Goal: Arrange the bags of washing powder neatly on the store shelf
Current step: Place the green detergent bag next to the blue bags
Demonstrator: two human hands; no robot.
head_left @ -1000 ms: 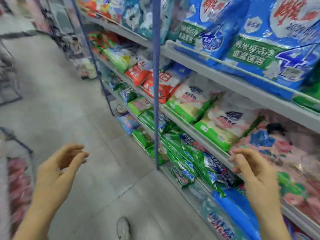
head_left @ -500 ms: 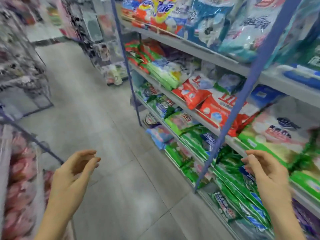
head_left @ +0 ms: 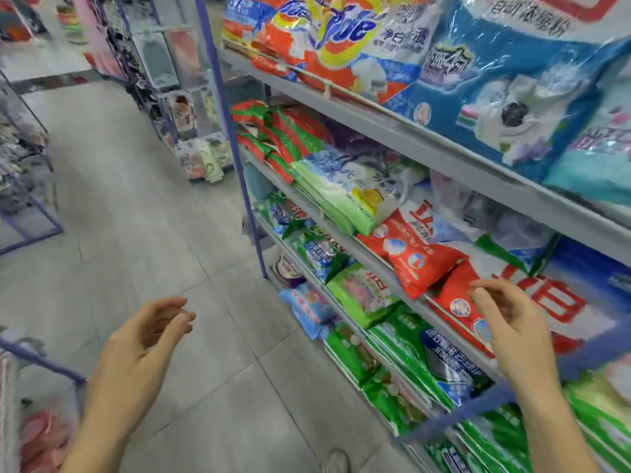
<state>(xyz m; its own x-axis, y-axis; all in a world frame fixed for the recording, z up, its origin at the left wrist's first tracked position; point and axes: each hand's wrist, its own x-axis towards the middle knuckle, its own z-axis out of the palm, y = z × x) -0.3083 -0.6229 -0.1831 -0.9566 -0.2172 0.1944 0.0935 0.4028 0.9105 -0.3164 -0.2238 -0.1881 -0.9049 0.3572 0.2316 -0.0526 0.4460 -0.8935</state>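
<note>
Head view: both hands are empty and well apart with fingers loosely curled, the left hand at 8 o'clock over the aisle floor, the right hand at 4 o'clock just short of the slumped red bags on the store shelf. These soft sacks will likely sag and slip (glossy film, loose powder inside), so I would grip opposite side edges and support them underneath.

Powder bags, seemingly jumbled, on shelf

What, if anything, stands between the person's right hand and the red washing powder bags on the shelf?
Nothing visible does. The empty right hand hovers in front of the red bags. A blurred blue bar crosses lower, at the forearm, not at the fingers.
</note>
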